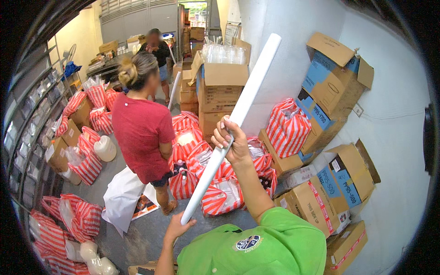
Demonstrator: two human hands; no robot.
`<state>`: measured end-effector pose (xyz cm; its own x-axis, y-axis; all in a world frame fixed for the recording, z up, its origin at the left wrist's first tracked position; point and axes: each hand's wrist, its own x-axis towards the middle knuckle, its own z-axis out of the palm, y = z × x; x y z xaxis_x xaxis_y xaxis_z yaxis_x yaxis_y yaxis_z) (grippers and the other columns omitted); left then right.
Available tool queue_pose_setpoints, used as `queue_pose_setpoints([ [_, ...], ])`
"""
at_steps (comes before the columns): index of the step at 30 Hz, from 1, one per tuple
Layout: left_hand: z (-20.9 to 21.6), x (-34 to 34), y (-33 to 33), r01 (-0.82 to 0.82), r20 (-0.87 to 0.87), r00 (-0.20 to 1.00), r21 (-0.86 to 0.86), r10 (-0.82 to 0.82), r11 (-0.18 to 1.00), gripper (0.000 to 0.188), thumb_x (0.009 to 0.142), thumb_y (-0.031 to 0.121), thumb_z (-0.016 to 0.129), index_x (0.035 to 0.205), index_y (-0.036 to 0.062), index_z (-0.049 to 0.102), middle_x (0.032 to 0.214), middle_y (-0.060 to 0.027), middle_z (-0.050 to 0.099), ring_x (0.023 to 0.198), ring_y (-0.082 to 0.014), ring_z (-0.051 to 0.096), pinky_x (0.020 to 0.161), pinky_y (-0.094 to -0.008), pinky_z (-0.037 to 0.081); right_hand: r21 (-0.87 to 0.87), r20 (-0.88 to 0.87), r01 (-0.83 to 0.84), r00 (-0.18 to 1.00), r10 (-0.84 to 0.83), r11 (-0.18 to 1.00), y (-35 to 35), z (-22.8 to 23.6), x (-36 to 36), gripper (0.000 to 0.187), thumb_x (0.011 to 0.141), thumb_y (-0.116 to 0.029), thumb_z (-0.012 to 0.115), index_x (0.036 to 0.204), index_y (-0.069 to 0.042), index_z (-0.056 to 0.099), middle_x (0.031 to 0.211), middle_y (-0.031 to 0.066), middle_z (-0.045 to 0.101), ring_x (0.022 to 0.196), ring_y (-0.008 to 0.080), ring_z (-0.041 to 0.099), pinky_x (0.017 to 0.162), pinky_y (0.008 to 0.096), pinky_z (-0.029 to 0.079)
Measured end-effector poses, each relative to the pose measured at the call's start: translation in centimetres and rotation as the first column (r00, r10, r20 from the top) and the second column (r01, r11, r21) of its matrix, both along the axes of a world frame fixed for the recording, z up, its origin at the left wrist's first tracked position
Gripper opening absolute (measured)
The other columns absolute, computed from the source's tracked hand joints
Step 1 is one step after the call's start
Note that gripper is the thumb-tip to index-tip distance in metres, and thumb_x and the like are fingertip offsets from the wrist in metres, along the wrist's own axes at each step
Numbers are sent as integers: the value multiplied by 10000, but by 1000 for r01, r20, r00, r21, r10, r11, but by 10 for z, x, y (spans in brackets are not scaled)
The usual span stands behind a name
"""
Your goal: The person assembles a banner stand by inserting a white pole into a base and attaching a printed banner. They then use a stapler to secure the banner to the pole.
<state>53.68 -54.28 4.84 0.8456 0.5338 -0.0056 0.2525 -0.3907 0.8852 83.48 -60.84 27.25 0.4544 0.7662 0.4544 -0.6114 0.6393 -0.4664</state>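
Note:
A long white roll (250, 96), seemingly a rolled-up sheet, slants in front of me from the lower middle to the upper right. My right hand (230, 141) has its fingers wrapped around the roll's middle. At the lower end, my left hand (179, 227) grips it with the thumb along the edge. Both forearms and my green sleeve show. What lies inside the roll is hidden.
A person in a red shirt (142, 133) stands just ahead, left, near a white sheet (123, 197) on the floor. Another person (158, 55) is farther back. Red-and-white striped bags (222, 197) sit ahead; cardboard boxes (307, 206) line the right wall. Shelves (27, 137) stand left.

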Motion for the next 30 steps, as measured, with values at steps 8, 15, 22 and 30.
queue_pose_setpoints([
  [8, -43, -15, -19, -232, 36, 972, 321, 233, 918, 369, 770, 328, 821, 843, 25, 623, 798, -198, 686, 741, -389, 672, 689, -447, 499, 220, 194, 728, 620, -760, 649, -18, 129, 93, 395, 961, -149, 581, 1299, -86, 387, 937, 120, 588, 618, 155, 588, 500, 297, 497],
  [15, -31, 1, -50, -371, 115, 929, 333, 353, 867, 274, 774, 194, 797, 822, 8, 602, 769, -232, 660, 742, -430, 665, 626, -458, 499, 312, 261, 649, 643, -720, 694, -14, 152, 117, 415, 951, -89, 579, 1319, -119, 390, 949, 102, 547, 609, 131, 562, 456, 276, 470],
  [22, -29, 29, -64, -467, 170, 884, 272, 436, 841, 247, 761, 150, 785, 819, 8, 592, 759, -249, 646, 760, -447, 656, 631, -475, 495, 265, 162, 679, 668, -726, 684, -3, 157, 127, 446, 939, -169, 635, 1316, -116, 401, 797, 65, 592, 566, 126, 576, 481, 275, 506],
  [30, 13, 77, -50, -715, 274, 663, 510, 697, 479, 284, 732, 86, 726, 1002, 67, 639, 855, -216, 669, 776, -427, 652, 680, -501, 499, -201, 184, 338, 935, -304, 919, 30, 27, 86, 265, 899, -309, 722, 892, -92, 569, 706, 42, 606, 539, 161, 593, 504, 321, 527],
])
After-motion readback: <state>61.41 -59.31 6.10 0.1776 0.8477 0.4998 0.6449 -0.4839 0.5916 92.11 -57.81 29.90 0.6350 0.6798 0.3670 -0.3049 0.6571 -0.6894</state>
